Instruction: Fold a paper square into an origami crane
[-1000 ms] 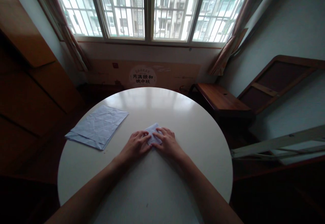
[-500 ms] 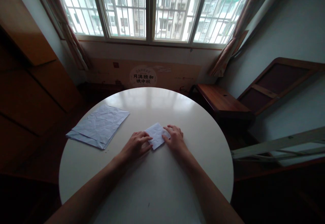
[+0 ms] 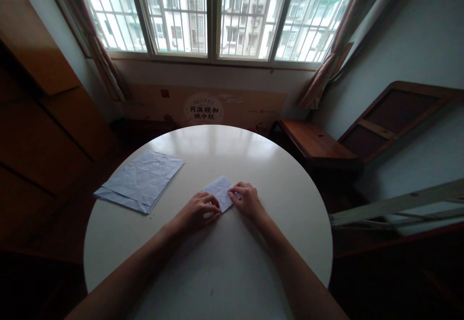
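pale folded paper (image 3: 219,189), faintly creased; left hand (image 3: 200,207) and right hand (image 3: 247,199) pinch its edges.

Folded paper (image 3: 222,189) looks matt, paper sheets (image 3: 142,179) rough with creases, the tabletop (image 3: 232,257) smooth and glossy.

Beyond the hands (image 3: 200,209) was a barred window (image 3: 212,25), with curtains (image 3: 100,56) at either side and a printed panel (image 3: 235,105) below. Wooden cabinets (image 3: 74,122) stood to their left, a low wooden bench (image 3: 315,141) to their right.
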The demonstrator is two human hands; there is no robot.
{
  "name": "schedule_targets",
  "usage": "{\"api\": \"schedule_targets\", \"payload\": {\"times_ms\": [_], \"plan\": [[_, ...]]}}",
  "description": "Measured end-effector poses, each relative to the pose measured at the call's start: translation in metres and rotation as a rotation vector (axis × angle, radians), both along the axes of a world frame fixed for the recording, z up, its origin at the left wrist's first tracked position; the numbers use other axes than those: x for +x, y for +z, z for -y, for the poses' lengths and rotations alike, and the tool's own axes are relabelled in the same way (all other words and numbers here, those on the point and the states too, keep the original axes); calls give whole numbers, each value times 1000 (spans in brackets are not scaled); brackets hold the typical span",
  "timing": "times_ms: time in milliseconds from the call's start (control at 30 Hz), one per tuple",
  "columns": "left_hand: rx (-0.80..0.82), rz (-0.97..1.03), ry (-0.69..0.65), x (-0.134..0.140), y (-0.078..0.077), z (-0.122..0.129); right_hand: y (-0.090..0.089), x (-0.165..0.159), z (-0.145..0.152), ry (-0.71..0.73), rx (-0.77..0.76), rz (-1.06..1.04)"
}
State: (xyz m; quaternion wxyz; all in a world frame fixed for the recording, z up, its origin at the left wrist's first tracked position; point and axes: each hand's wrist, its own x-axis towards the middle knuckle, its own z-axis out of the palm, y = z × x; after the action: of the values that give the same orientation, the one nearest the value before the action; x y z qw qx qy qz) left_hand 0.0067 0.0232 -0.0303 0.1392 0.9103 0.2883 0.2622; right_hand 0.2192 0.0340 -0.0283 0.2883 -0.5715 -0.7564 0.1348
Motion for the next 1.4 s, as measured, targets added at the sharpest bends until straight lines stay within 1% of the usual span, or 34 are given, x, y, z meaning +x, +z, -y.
{"api": "schedule_targets", "payload": {"times_ms": [67,167,333,433,533,600,800,933,1000,1167,1267,1400], "plan": [[-4,6,-5,0,-2,-1,0,2,-2,-40,14,-43],[-7,-8,1,-1,-1,0,1,1,-3,-51,56,-148],[13,-82,78,-2,5,1,3,-5,1,75,3,-302],[32,-106,152,-5,6,-2,2,-7,2,136,4,-287],[37,-113,181,-7,5,-4,-1,-6,0,157,-8,-267],[32,-107,175,-7,4,-5,-2,-5,-2,163,-3,-284],[-27,-58,146,-6,10,-1,-3,-4,-1,231,101,-297],[-47,-36,119,-6,11,0,-5,-7,1,325,73,-222],[-41,-37,116,-5,8,-1,-5,-7,1,318,54,-192],[-1,-35,123,-1,2,-2,-3,-4,0,207,39,-175],[2,-42,211,0,2,0,-2,-2,-2,190,14,-170],[18,-78,453,-4,5,0,-2,-2,-2,194,-11,-186]]}}
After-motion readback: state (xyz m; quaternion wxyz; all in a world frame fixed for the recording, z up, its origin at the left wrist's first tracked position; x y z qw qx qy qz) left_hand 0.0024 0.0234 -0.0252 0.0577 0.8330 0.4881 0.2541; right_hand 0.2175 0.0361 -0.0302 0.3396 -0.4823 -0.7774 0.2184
